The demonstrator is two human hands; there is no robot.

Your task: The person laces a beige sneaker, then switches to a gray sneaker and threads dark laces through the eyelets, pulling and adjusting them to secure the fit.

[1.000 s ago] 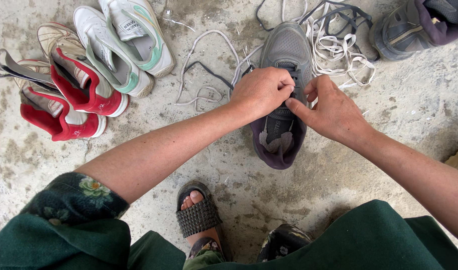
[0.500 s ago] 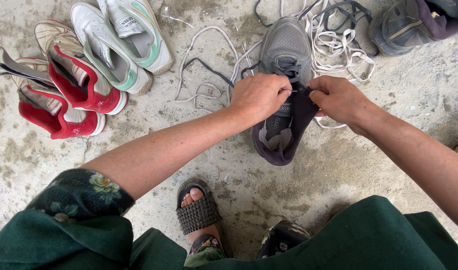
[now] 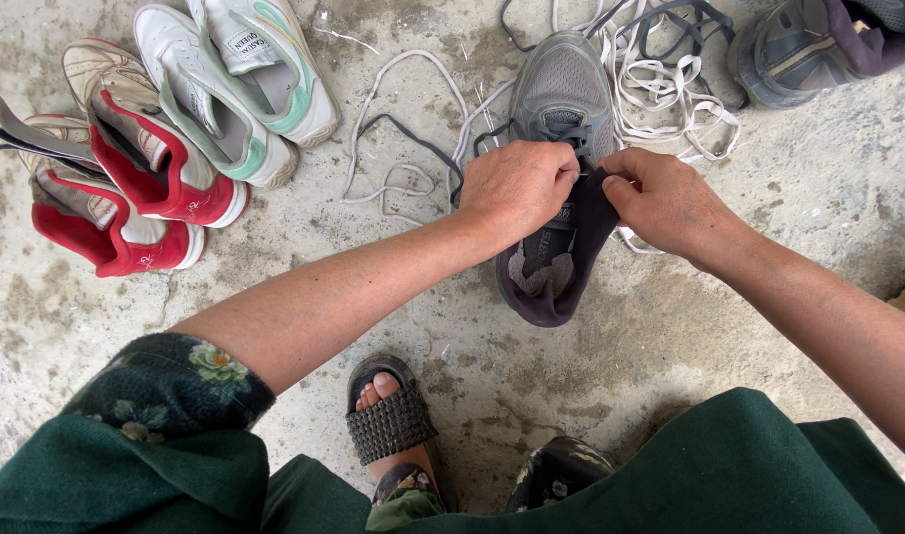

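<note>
Concrete floor (image 3: 769, 218) | grey shoe (image 3: 561, 94) under both hands | left hand (image 3: 517, 188), right hand (image 3: 665, 203) pinch lace

The grey sneaker (image 3: 561, 109) at upper centre has matt mesh cloth over the toe; the concrete floor (image 3: 789, 227) is rough and stained; the red-and-white shoes (image 3: 126, 198) at left look smooth.

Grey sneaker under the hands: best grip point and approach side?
Probably the purple heel collar of the grey sneaker, approached from the near, heel end. The shoe lies flat with its toe pointing away, and its opening gapes toward the person. The left hand and right hand crowd the lace area, and loose laces lie around the toe.
</note>
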